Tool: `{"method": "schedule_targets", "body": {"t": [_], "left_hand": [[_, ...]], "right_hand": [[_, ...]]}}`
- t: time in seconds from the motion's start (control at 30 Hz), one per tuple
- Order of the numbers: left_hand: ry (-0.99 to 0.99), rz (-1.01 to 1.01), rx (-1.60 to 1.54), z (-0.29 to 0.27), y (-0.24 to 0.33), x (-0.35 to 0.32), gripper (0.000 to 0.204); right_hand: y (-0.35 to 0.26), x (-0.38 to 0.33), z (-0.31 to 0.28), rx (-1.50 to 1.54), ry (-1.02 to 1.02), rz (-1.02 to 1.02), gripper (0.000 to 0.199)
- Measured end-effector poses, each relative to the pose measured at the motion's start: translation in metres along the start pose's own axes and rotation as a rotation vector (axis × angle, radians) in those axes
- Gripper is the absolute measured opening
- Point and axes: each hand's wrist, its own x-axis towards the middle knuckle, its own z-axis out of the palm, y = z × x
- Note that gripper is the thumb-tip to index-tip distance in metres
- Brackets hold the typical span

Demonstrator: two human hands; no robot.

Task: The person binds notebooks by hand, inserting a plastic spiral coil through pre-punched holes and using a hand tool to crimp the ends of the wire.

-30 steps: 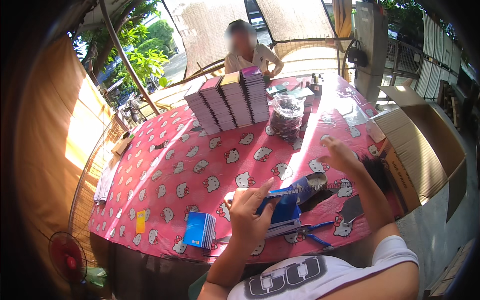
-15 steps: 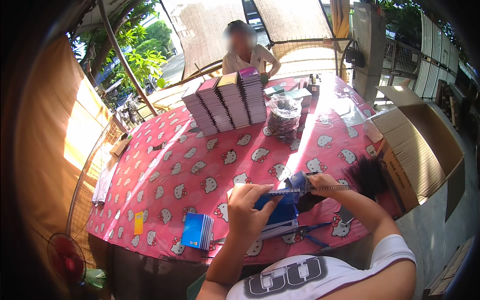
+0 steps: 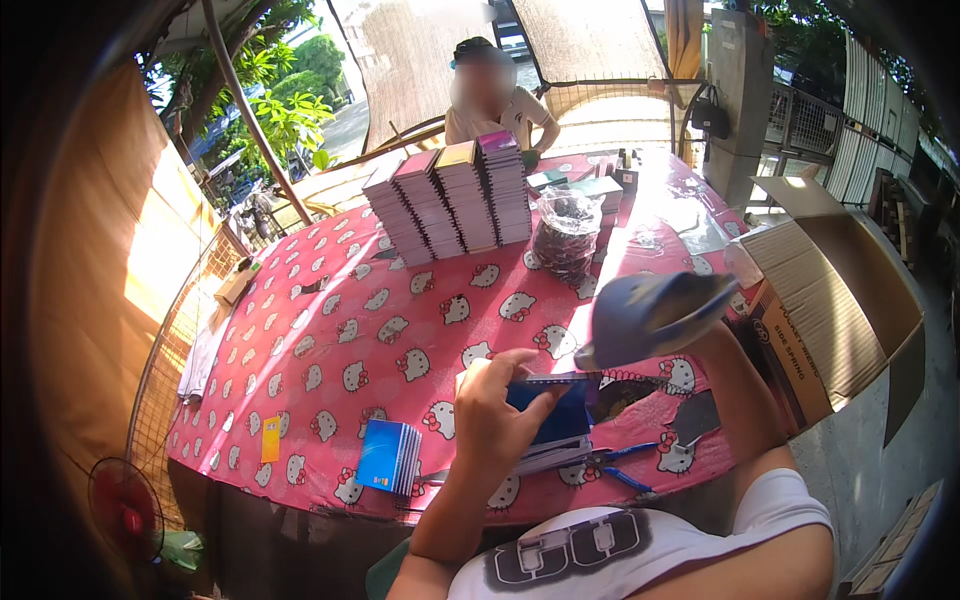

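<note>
Head view shows the left hand (image 3: pixel 495 415) clamped around a dark blue spiral-bound notebook (image 3: pixel 550 415) on the pile before the person, while the right hand (image 3: pixel 712 335) grips its lifted blue cover sheet (image 3: pixel 650 315), binding seemingly unfinished. Beyond the hands stand tall notebook stacks (image 3: pixel 450 200) and a plastic bag of dark coils (image 3: pixel 566 232); blue-handled scissors (image 3: pixel 620 465) lie just below, nothing blocking.
</note>
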Motion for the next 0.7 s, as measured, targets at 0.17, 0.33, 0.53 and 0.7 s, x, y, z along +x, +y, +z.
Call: {"method": "schedule_targets", "body": {"t": [0.17, 0.33, 0.53, 0.7], "left_hand": [[0.155, 0.066, -0.014, -0.005, -0.006, -0.002, 0.044], [0.170, -0.016, -0.155, 0.004, -0.027, -0.017, 0.030], [0.131, -0.174, -0.320, 0.004, -0.026, -0.019, 0.026], [0.079, -0.258, -0.413, 0.000, -0.027, -0.017, 0.027]], "right_hand": [[-0.027, 0.021, 0.009, 0.414, 0.064, 0.158, 0.039], [0.003, 0.034, 0.003, -0.358, -0.005, 0.012, 0.041], [0.012, 0.024, -0.009, -0.636, -0.135, 0.043, 0.050], [0.002, 0.016, -0.004, 0.006, -0.143, 0.052, 0.034]]}}
